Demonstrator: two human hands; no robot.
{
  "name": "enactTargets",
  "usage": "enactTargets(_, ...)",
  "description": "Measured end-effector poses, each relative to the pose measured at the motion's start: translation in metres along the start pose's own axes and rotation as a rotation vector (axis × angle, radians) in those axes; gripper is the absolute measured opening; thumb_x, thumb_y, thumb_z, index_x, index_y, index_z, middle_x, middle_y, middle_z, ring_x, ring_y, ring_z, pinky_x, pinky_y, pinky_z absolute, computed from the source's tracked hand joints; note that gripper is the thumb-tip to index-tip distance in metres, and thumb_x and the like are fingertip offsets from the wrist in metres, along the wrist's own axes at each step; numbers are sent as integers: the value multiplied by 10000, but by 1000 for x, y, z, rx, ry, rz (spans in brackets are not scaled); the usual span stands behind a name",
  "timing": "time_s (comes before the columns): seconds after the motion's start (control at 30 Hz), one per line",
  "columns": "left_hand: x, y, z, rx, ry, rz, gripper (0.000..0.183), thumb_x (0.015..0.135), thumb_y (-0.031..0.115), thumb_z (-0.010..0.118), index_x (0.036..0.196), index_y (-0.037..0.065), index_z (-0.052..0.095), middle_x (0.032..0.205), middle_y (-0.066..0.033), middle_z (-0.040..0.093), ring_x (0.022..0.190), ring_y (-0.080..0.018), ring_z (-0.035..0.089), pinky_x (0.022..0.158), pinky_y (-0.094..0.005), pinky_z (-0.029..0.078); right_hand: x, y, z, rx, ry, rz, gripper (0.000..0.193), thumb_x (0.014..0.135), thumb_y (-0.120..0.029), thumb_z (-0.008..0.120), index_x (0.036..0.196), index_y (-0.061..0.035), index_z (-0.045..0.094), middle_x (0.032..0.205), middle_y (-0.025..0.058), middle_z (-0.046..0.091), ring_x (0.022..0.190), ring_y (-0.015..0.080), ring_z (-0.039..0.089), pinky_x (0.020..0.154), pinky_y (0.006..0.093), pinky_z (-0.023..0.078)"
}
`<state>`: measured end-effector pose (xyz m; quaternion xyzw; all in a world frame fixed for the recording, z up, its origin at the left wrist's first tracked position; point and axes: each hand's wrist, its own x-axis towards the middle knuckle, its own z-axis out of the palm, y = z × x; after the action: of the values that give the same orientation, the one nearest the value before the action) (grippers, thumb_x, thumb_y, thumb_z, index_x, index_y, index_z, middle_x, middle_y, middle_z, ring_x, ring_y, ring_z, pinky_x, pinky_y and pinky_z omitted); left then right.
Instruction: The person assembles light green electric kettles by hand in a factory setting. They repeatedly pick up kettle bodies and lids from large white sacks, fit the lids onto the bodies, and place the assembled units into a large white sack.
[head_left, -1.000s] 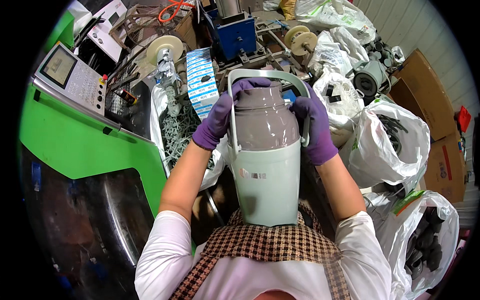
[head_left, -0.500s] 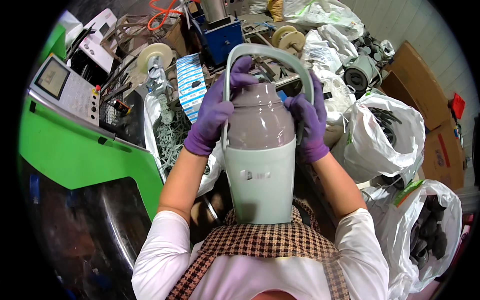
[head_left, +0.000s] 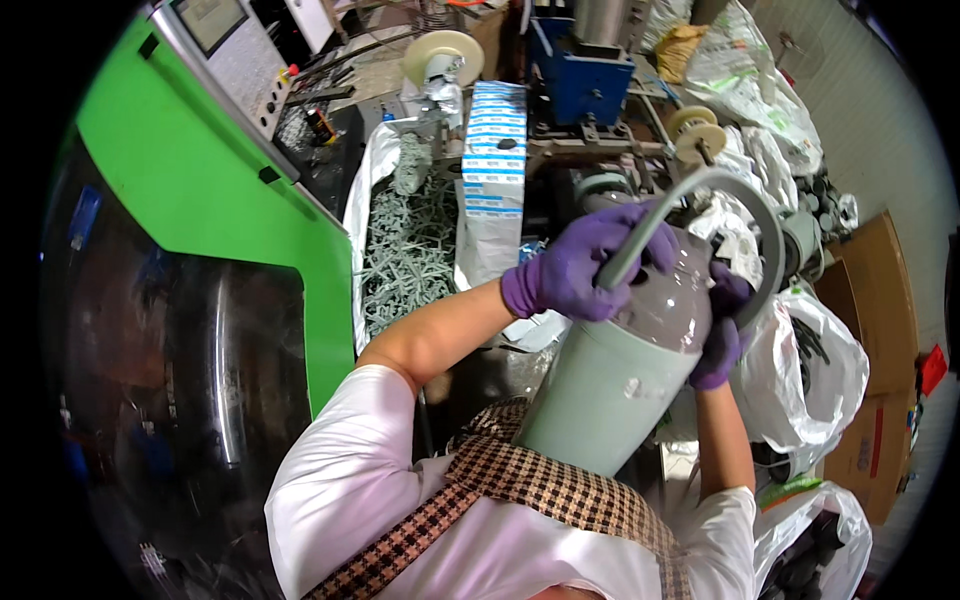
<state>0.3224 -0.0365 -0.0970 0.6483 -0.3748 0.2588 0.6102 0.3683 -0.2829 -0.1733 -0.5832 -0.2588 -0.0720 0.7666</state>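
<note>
A thermos jug [head_left: 606, 395] with a pale grey-green body and a glossy taupe shoulder leans in front of my chest, its top tilted to the right. Its base is against my checked apron [head_left: 560, 480]. Over the top arches a grey-green carrying handle [head_left: 768, 235]. My left hand [head_left: 590, 262], in a purple glove, is closed around the handle's left side, by the shoulder. On the far right side, my gloved right hand [head_left: 722, 340] grips the jug near the handle's other end; its fingers are partly hidden.
A green machine [head_left: 215, 190] fills the left side. Beyond my left forearm stand a white sack of grey-green plastic scraps [head_left: 410, 250] and a blue-striped carton [head_left: 495, 150]. A blue press [head_left: 580, 75] stands ahead. White sacks [head_left: 805, 375] and cardboard [head_left: 870, 330] line the right.
The jug has gone from nearly upright to leaning right, and both hands have shifted right with it. My left forearm now reaches across more. The surroundings have shifted in the view.
</note>
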Motion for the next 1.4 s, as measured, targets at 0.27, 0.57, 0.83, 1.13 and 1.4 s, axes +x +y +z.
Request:
enactTargets(0.27, -19, 30, 4, 172, -135, 665, 292, 960, 399, 597, 922, 116, 656, 1023, -68, 666, 1001, -284, 628, 904, -484, 506, -5, -44, -29, -463, -342, -401, 559, 894, -498, 621, 1213, -41, 576, 1250, 158, 556, 1138, 274, 514, 1075, 447, 366)
enactTargets(0.57, 12, -33, 28, -183, -96, -1, 446, 982, 481, 498, 1159, 72, 522, 1246, -116, 591, 1107, -271, 579, 1001, -487, 450, -63, -117, -20, -766, -683, -333, 629, 828, -676, 634, 1150, -137, 669, 1305, 179, 541, 1176, 359, 498, 1070, 535, 365)
enactTargets(0.83, 50, -36, 58, -256, -467, -704, 650, 922, 357, 548, 1438, -24, 439, 1379, -150, 547, 1284, -261, 517, 1099, -407, 401, -196, -263, -68, -1028, -492, -613, 578, 905, -628, 589, 1253, -169, 633, 1374, 140, 548, 1268, 376, 495, 1050, 502, 394)
enactTargets(1.13, 77, -25, 254, -529, -764, -1091, 467, 1053, 282, 422, 1401, -16, 516, 1303, -140, 627, 1161, -212, 607, 1027, -338, 455, -639, -556, -203, -1507, 1298, 1329, 478, 863, -298, 739, 1231, -6, 647, 1072, 145, 718, 957, 227, 677, 871, 361, 529)
enactTargets(1.4, 91, -44, 275, 15, -788, -678, 413, 1045, 255, 429, 1296, -21, 609, 1245, -115, 657, 1124, -188, 607, 1014, -335, 457, -802, -396, -214, -1427, 886, 1521, 760, 888, -307, 674, 1515, -32, 345, 1533, 226, 411, 1420, 271, 424, 1170, 382, 349)
